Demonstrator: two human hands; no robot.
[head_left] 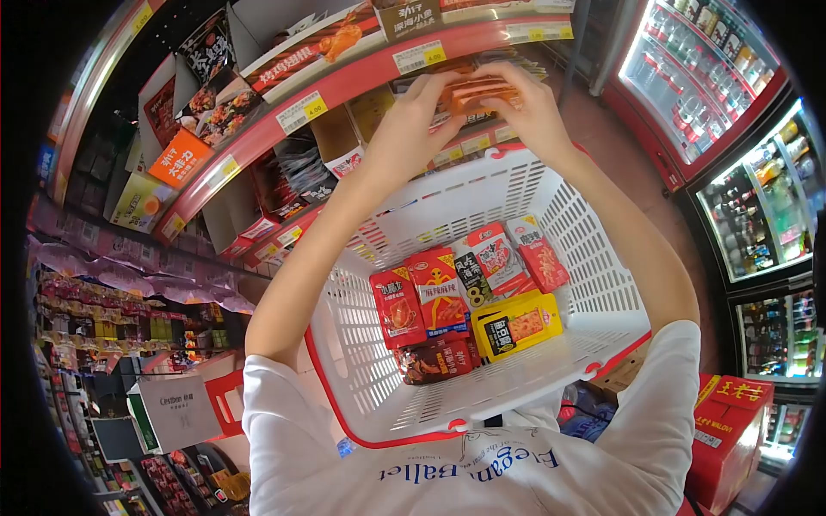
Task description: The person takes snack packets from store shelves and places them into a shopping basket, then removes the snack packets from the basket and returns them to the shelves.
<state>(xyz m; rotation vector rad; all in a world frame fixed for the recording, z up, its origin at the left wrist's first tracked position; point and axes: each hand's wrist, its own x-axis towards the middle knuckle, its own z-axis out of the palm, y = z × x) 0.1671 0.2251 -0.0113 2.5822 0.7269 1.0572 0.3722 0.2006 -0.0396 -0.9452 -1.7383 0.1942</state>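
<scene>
Both my hands are raised above the far rim of a white shopping basket (430,202), in front of the shelf. Between them is a small orange-brown snack packet (482,93), possibly more than one layered together. My left hand (417,125) grips its left end, and my right hand (532,112) has its fingers closed around the right end. Inside the basket lie several snack packets, among them a yellow packet (517,328), a red packet (398,308), a dark red packet (437,361) and a white-and-red packet (539,252).
A curved snack shelf (361,73) with price tags and open display boxes stands ahead and left. Lit drinks fridges (701,77) line the right side. A red carton (731,430) is at lower right, a white Cestbon carton (176,413) at lower left.
</scene>
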